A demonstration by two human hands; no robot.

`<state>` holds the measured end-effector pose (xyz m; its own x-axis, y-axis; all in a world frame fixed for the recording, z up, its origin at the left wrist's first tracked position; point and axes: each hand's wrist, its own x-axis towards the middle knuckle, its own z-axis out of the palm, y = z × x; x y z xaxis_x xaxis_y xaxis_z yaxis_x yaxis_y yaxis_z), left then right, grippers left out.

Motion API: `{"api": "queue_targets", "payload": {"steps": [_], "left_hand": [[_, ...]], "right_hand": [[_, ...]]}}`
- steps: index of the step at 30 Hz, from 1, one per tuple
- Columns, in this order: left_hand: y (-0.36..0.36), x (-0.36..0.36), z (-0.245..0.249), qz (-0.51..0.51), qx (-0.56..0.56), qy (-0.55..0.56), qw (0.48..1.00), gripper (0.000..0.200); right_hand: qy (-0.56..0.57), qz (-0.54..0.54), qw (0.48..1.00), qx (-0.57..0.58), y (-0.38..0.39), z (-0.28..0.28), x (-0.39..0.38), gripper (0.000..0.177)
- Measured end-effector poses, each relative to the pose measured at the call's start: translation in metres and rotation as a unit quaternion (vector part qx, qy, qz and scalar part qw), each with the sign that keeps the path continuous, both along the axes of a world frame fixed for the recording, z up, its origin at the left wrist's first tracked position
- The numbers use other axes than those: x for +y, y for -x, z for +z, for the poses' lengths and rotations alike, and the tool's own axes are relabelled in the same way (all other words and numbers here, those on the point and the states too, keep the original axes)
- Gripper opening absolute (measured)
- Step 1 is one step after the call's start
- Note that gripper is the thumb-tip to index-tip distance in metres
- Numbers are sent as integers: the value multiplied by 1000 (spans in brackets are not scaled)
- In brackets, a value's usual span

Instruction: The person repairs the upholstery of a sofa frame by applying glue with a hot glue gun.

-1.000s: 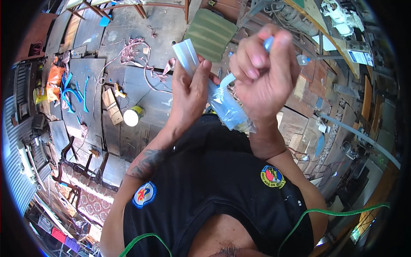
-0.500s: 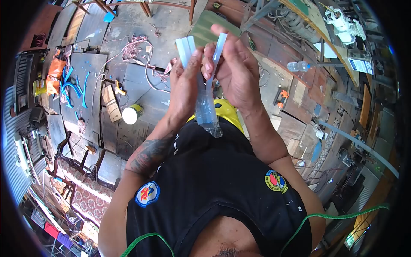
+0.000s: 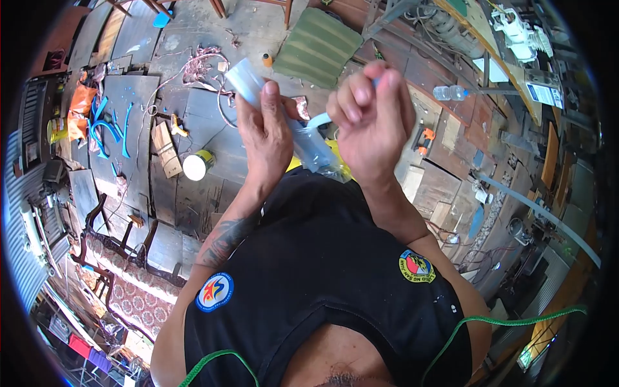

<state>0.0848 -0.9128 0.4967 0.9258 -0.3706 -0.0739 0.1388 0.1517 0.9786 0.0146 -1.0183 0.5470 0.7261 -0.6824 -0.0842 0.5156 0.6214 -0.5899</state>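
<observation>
My left hand (image 3: 265, 132) is closed around a bundle of translucent whitish glue sticks (image 3: 242, 79), their ends poking out beyond the thumb. A clear plastic bag (image 3: 317, 157) covers the lower part of the bundle and hangs below the hand, near the front of my black shirt. Closed in a fist, my right hand (image 3: 375, 122) grips a single glue stick (image 3: 320, 120). That stick looks bent, running from the bag side into the curled fingers; its far end is mostly hidden by them.
Below on the floor lie a green striped mat (image 3: 319, 48), a tangle of cable (image 3: 203, 69), a round yellow-and-white tub (image 3: 196, 166) and blue curved pieces (image 3: 111, 129). A water bottle (image 3: 450, 93) and an orange tool (image 3: 423, 141) lie right. An upholstered seat (image 3: 132, 290) stands left.
The bundle has tilted and shifted left with my left hand. My right hand has moved right and closed into a fist; the single stick, straight before, now bends.
</observation>
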Motion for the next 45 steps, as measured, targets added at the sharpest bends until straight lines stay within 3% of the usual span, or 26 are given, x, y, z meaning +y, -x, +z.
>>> {"api": "queue_targets", "payload": {"steps": [2, 4, 6, 7, 8, 10, 11, 15, 20, 22, 24, 26, 29, 31, 34, 36, 38, 40, 41, 42, 44, 45], "left_hand": [[-3, 0, 2, -17, -20, -18, 999, 33], [-6, -1, 5, -17, -11, -7, 1000, 32], [-16, 1, -4, -149, 42, -33, 987, 31], [-20, 2, -9, -194, 135, -8, 972, 30], [-19, 2, -10, -198, 132, -5, 971, 30], [-14, 5, 6, -228, 325, 128, 909, 28], [-16, 6, 18, -260, 361, 139, 885, 26], [-9, 11, 14, -249, 286, 117, 918, 32], [-11, 14, 18, -227, 235, 77, 942, 32], [-15, 17, 24, -218, 232, 69, 946, 38], [-19, 18, 27, -214, 136, 31, 967, 52], [-21, 17, 35, -215, 128, 32, 968, 59], [-23, 19, 26, -228, 185, 85, 952, 57], [-21, 18, 25, -216, 301, 214, 904, 46], [-14, 17, 37, -161, 324, 179, 915, 38], [-17, 24, 24, -233, 255, 118, 931, 32], [-18, 29, 17, -279, 215, 29, 935, 31], [-16, 31, 17, -303, 202, 20, 931, 33], [-14, 33, 18, -322, 185, 12, 928, 34], [-11, 33, 18, -323, 187, 11, 927, 34], [-2, 37, 20, -310, 241, 42, 919, 37], [1, 41, 18, -331, 242, 36, 911, 41]], "right_hand": [[177, 23, 983, -40, 9, 14, 7, 28], [187, 28, 981, -46, 9, 14, 7, 28], [250, 27, 968, 17, -3, 5, 0, 28], [125, 40, 991, 1, -11, 0, -6, 30], [129, 36, 991, -1, -19, -6, -11, 30], [127, 18, 988, 80, -29, -20, -17, 33], [183, -8, 972, 146, -33, -32, -19, 37], [298, 7, 927, 227, -31, -38, -26, 41], [225, 91, 940, 240, -27, -48, -29, 43], [191, 97, 952, 217, -26, -36, -22, 43], [141, 125, 967, 173, -24, -23, -20, 41], [172, 124, 964, 161, -22, -16, -24, 40], [187, 86, 967, 153, -23, -9, -24, 34], [186, 77, 968, 150, -22, -11, -23, 34], [205, 80, 962, 164, -19, -20, -25, 33], [423, -37, 877, 227, -23, -26, -25, 37], [445, -34, 863, 236, -20, -24, -40, 43], [463, 197, 812, 297, -16, -8, -46, 43], [529, 186, 774, 293, -16, -8, -41, 38], [527, 187, 774, 295, -13, -3, -40, 38], [537, 326, 675, 386, -6, 12, -41, 34], [603, 301, 645, 359, -2, 8, -40, 33]]}}
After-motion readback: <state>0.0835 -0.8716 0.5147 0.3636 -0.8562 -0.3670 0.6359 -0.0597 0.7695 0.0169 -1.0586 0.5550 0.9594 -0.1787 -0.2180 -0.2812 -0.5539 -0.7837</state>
